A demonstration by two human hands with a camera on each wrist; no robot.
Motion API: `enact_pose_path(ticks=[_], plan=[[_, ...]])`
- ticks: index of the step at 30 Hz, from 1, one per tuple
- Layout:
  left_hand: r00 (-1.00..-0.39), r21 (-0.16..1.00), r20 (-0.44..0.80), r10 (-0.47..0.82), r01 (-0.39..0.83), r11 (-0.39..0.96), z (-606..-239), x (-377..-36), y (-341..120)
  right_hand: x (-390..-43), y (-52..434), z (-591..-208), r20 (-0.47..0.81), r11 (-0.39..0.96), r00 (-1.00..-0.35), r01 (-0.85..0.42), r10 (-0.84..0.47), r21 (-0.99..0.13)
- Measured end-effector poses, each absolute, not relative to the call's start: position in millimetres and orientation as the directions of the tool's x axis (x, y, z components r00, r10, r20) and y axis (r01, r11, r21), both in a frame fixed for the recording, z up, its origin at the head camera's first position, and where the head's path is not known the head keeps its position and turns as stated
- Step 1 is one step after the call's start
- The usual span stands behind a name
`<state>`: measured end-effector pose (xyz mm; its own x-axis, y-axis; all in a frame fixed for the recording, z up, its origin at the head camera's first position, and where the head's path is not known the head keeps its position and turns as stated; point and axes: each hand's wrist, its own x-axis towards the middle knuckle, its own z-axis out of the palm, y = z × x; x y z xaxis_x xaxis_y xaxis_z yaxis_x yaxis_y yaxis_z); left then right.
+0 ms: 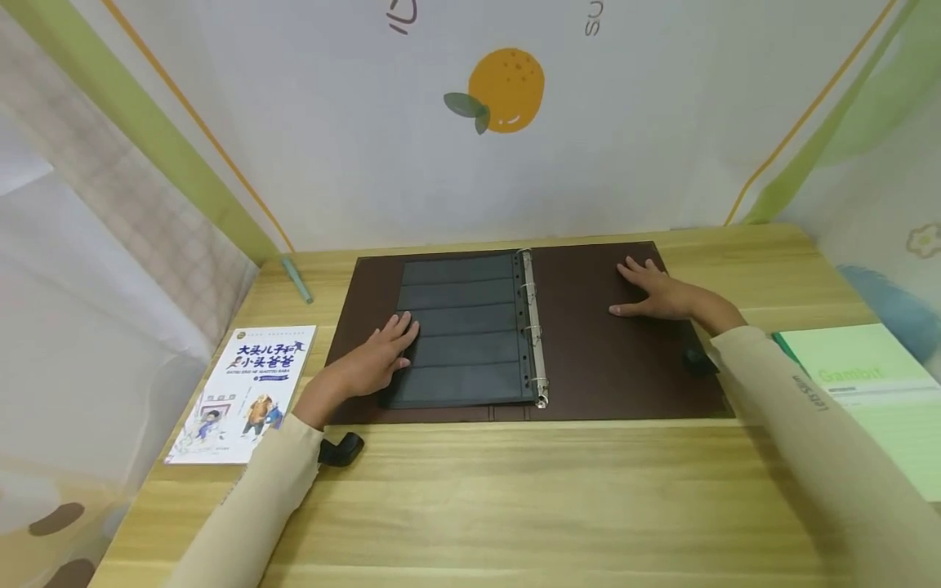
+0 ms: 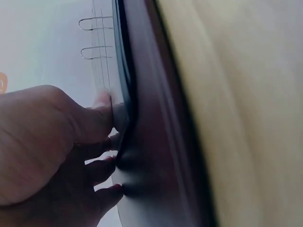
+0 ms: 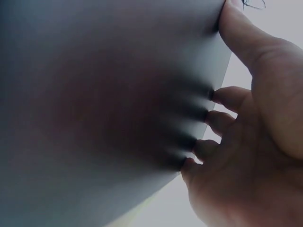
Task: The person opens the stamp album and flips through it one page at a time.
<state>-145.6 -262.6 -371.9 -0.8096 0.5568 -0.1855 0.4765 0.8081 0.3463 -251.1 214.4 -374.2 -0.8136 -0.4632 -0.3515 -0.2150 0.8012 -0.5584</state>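
A dark brown ring binder (image 1: 588, 367) lies spread wide on the wooden table. Black pocket pages (image 1: 461, 349) sit on its left side, held by metal rings (image 1: 534, 327) along the spine. My left hand (image 1: 376, 359) rests at the left edge of these pages; its thumb and fingertips touch the surface in the left wrist view. On the bare right inside cover lies my right hand (image 1: 657, 296), fingers spread and thumb out toward the rings. In the right wrist view, the fingertips of the right hand (image 3: 236, 137) press on the dark surface.
Left of the binder lie a white picture-covered book (image 1: 243, 392) and a green pen-like stick (image 1: 297, 279). A pale green notebook (image 1: 867, 376) lies at the right edge. Behind the table hangs a white cloth (image 1: 367, 163) printed with an orange.
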Motion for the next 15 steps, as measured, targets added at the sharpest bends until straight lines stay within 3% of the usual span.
enact_pose_path(ticks=[7, 15], plan=[[-0.824, 0.341, -0.18, 0.538, 0.46, 0.82, -383, -140, -267, -246, 214, -389, -0.338, 0.811, -0.816, -0.246, -0.469, -0.531], [-0.851, 0.354, -0.139, 0.506, 0.434, 0.828, -383, -163, -285, -210, 257, -404, -0.216, 0.872, -0.87, -0.362, -0.443, -0.329]])
